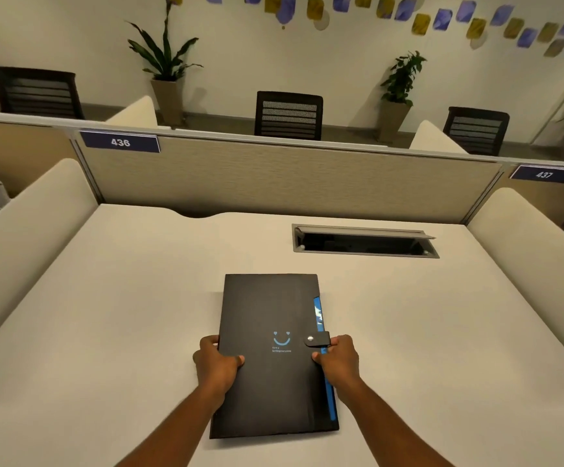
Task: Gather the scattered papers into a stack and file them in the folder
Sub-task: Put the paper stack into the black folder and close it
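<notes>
The black folder [270, 332] lies shut mid-table [105, 315], bare room all around. Left hand [216, 362] and right hand [338, 362] each grip one side edge.

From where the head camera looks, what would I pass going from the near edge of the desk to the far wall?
The person's hands, left hand and right hand, gripping the black folder → cable tray opening → fabric divider panel → black chair → potted plants by the wall.
</notes>
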`<state>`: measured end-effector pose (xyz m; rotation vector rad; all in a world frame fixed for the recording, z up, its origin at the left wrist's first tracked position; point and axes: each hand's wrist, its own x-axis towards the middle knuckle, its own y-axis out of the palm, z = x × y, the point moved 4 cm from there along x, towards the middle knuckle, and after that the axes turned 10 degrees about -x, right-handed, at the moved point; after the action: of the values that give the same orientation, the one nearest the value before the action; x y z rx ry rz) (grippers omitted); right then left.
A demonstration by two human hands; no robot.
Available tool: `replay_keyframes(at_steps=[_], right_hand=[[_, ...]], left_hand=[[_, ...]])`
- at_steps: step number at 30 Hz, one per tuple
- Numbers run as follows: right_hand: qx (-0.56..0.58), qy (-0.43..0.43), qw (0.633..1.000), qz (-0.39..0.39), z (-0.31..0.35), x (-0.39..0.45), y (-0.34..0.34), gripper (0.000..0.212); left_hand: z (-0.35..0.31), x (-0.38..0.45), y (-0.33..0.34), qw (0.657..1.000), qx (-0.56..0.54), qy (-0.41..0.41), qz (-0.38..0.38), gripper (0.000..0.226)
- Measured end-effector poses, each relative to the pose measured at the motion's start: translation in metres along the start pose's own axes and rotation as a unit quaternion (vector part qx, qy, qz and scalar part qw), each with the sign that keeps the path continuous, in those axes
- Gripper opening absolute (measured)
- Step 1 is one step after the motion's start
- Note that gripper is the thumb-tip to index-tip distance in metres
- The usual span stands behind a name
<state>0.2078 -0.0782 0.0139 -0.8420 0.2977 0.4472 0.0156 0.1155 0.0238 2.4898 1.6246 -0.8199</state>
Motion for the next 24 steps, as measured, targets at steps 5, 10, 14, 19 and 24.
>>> replay_keyframes(at_steps=[5, 10, 14, 19, 24], right_hand=[[0.007, -0.022, 1.0, -0.013, 0.041, 0.004, 0.019, 0.034], [0.001, -0.046, 0.998, -0.031, 0.084, 0.021, 0.032, 0.036], [0.01, -0.05, 0.998, -0.037, 0.119, 0.038, 0.038, 0.037], [0.022, -0.05, 0.997, -0.058, 0.157, 0.068, 0.042, 0.038], [0.018, -0.046, 0.996, -0.072, 0.183, 0.113, 0.047, 0.038]], left_hand=[[-0.022, 0.03, -0.023, 0.999, 0.002, 0.017, 0.029, 0.059], [-0.048, 0.063, -0.038, 0.998, 0.013, 0.032, 0.047, 0.057], [-0.071, 0.095, -0.044, 0.997, 0.013, 0.044, 0.054, 0.055], [-0.1, 0.138, -0.04, 0.994, 0.025, 0.072, 0.081, 0.058], [-0.121, 0.184, -0.026, 0.988, 0.032, 0.081, 0.129, 0.07]])
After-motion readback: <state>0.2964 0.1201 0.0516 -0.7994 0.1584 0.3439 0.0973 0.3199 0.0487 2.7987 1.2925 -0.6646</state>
